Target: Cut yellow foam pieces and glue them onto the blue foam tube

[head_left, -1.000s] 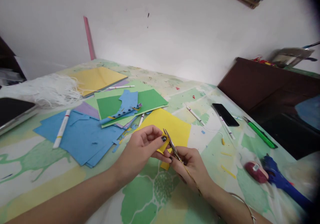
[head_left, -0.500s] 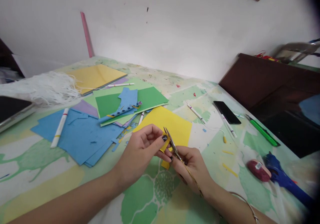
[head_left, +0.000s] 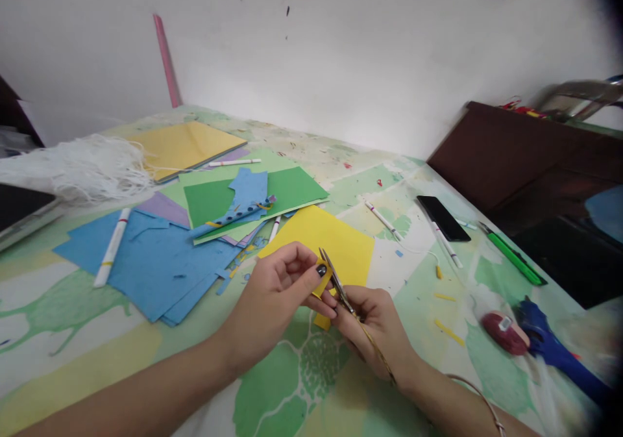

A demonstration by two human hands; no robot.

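Observation:
Between its thumb and fingers, my left hand [head_left: 287,287] pinches a small yellow paper piece [head_left: 321,284]. My right hand [head_left: 372,320] is closed around the handles of metal scissors [head_left: 341,289], whose narrow blades point up and away, right beside the small piece. The blades look slightly parted at the tips. Beyond both hands lies a large yellow sheet [head_left: 324,232] on the patterned tablecloth. Another bit of yellow paper [head_left: 321,322] shows below my left fingers. The scissor handles are partly hidden by my right hand.
Blue sheets [head_left: 156,262] and a marker [head_left: 111,249] lie left. Green paper [head_left: 296,190] holds a rolled blue paper [head_left: 233,216] farther back. On the right are a phone [head_left: 442,217], a green cutter [head_left: 516,257], a red mouse-like object [head_left: 505,333] and a blue tool [head_left: 549,343].
The view has shifted slightly. My hands, the scissors and the small yellow piece keep nearly the same positions, with the left fingers moved very little.

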